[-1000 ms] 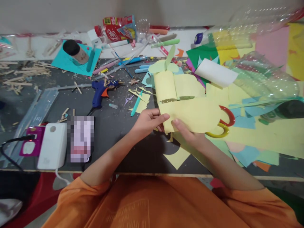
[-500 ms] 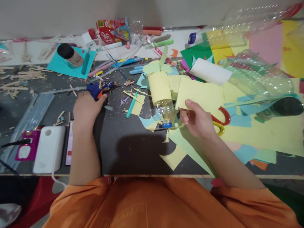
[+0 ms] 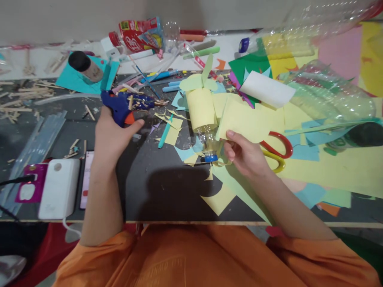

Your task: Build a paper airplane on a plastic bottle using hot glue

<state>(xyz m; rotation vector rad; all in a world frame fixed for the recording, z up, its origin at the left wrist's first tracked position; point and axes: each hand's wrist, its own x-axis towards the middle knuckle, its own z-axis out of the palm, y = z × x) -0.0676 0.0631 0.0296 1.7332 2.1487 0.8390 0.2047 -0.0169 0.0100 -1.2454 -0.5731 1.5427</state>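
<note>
My left hand (image 3: 112,133) grips a blue glue gun (image 3: 118,105) with an orange trigger, its nozzle pointing right; the thumb sticks out and the other fingers are partly hidden. Between thumb and fingers, my right hand (image 3: 243,153) pinches the lower edge of a pale yellow paper sheet (image 3: 245,119). Left of that sheet is a small clear bottle (image 3: 206,137) with a blue cap toward me. A yellow paper band (image 3: 201,107) wraps the bottle, and pale green paper leaves (image 3: 199,82) top it. Scissors (image 3: 279,145) with red and yellow handles lie right of my right hand.
Paper scraps (image 3: 218,197) and a teal marker (image 3: 165,131) lie mid-table. A white power bank (image 3: 59,187), a phone (image 3: 86,179) and clear glue sticks (image 3: 36,155) are at left. Plastic bottles (image 3: 332,91) and a white paper roll (image 3: 267,88) stand at right and back.
My left hand has raised the glue gun off the table, bringing it nearer. The yellow sheet in my right hand has tilted and shifted slightly left and down.
</note>
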